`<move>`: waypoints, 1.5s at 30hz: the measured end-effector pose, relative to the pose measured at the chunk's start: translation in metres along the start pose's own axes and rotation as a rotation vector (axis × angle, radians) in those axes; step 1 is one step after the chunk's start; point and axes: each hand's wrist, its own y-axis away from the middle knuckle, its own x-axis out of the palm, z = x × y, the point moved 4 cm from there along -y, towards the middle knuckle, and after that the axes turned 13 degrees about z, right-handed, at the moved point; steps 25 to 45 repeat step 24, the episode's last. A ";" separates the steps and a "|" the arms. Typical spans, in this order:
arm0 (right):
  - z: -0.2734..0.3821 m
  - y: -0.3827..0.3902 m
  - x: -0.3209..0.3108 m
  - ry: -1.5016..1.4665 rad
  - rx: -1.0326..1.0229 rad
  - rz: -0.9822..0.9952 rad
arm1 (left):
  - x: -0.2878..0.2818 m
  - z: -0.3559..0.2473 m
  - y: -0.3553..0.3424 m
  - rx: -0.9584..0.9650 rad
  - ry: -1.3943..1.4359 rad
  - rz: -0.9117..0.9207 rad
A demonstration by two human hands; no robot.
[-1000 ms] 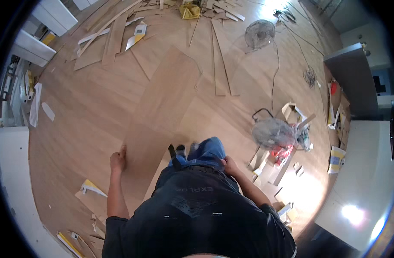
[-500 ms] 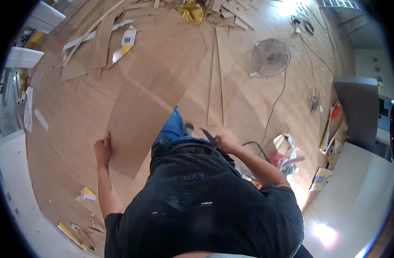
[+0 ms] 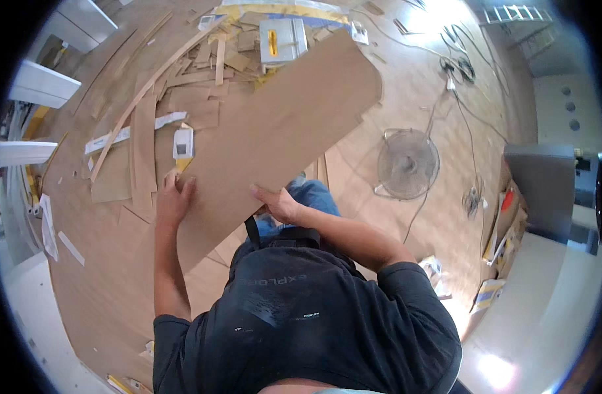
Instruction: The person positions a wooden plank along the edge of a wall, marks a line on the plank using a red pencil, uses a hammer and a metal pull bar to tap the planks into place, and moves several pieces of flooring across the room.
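Note:
A long, thin brown board [image 3: 268, 125] slants across in front of me, its far end up to the right with a cut, stepped corner. My left hand [image 3: 174, 197] is closed on its left edge, fingertips over the top face. Along the near right edge, my right hand [image 3: 279, 205] grips it, thumb on top and the other fingers hidden beneath. A flat dark strip [image 3: 252, 231] juts out just below my right hand; whether that hand also holds it, I cannot tell.
Scrap boards and strips [image 3: 206, 85] litter the floor at the far left. A table saw [image 3: 282, 43] stands beyond the board. To the right lie a round wire-caged fan [image 3: 408, 163] and loose cables [image 3: 462, 69]. A grey panel [image 3: 544, 187] stands at the right.
The board has risen and swung its far end toward the right. My right hand has moved from my hip, where it held a dark flat tool, to the board's edge. My view has shifted forward.

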 end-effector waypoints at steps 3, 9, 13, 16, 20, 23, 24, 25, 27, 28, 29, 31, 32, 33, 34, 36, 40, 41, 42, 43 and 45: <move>0.085 -0.054 -0.043 -0.005 -0.020 -0.073 | 0.018 -0.078 -0.041 0.126 0.495 0.195; 0.193 -0.182 -0.159 0.083 0.029 -0.052 | 0.136 -0.097 -0.159 -0.331 1.982 0.293; 0.245 -0.217 -0.172 -0.026 -0.001 -0.098 | 0.157 -0.068 -0.245 -0.242 2.210 0.118; 0.281 -0.270 -0.208 0.256 -0.055 -0.046 | 0.145 -0.072 -0.325 -0.351 2.136 -0.088; 0.315 -0.336 -0.247 0.534 0.195 0.238 | 0.125 -0.031 -0.450 -0.394 2.013 -0.203; 0.284 -0.350 -0.305 0.843 0.525 0.240 | 0.139 0.079 -0.571 -0.469 2.032 -0.247; 0.284 -0.368 -0.318 0.829 0.538 0.230 | 0.138 0.100 -0.616 -0.525 1.926 -0.240; 0.284 -0.368 -0.318 0.829 0.538 0.230 | 0.138 0.100 -0.616 -0.525 1.926 -0.240; 0.284 -0.368 -0.318 0.829 0.538 0.230 | 0.138 0.100 -0.616 -0.525 1.926 -0.240; 0.284 -0.368 -0.318 0.829 0.538 0.230 | 0.138 0.100 -0.616 -0.525 1.926 -0.240; 0.284 -0.368 -0.318 0.829 0.538 0.230 | 0.138 0.100 -0.616 -0.525 1.926 -0.240; 0.284 -0.368 -0.318 0.829 0.538 0.230 | 0.138 0.100 -0.616 -0.525 1.926 -0.240; 0.284 -0.368 -0.318 0.829 0.538 0.230 | 0.138 0.100 -0.616 -0.525 1.926 -0.240; 0.284 -0.368 -0.318 0.829 0.538 0.230 | 0.138 0.100 -0.616 -0.525 1.926 -0.240; 0.284 -0.368 -0.318 0.829 0.538 0.230 | 0.138 0.100 -0.616 -0.525 1.926 -0.240; 0.284 -0.368 -0.318 0.829 0.538 0.230 | 0.138 0.100 -0.616 -0.525 1.926 -0.240; 0.284 -0.368 -0.318 0.829 0.538 0.230 | 0.138 0.100 -0.616 -0.525 1.926 -0.240; 0.284 -0.368 -0.318 0.829 0.538 0.230 | 0.138 0.100 -0.616 -0.525 1.926 -0.240; 0.284 -0.368 -0.318 0.829 0.538 0.230 | 0.138 0.100 -0.616 -0.525 1.926 -0.240; 0.284 -0.368 -0.318 0.829 0.538 0.230 | 0.138 0.100 -0.616 -0.525 1.926 -0.240; 0.284 -0.368 -0.318 0.829 0.538 0.230 | 0.138 0.100 -0.616 -0.525 1.926 -0.240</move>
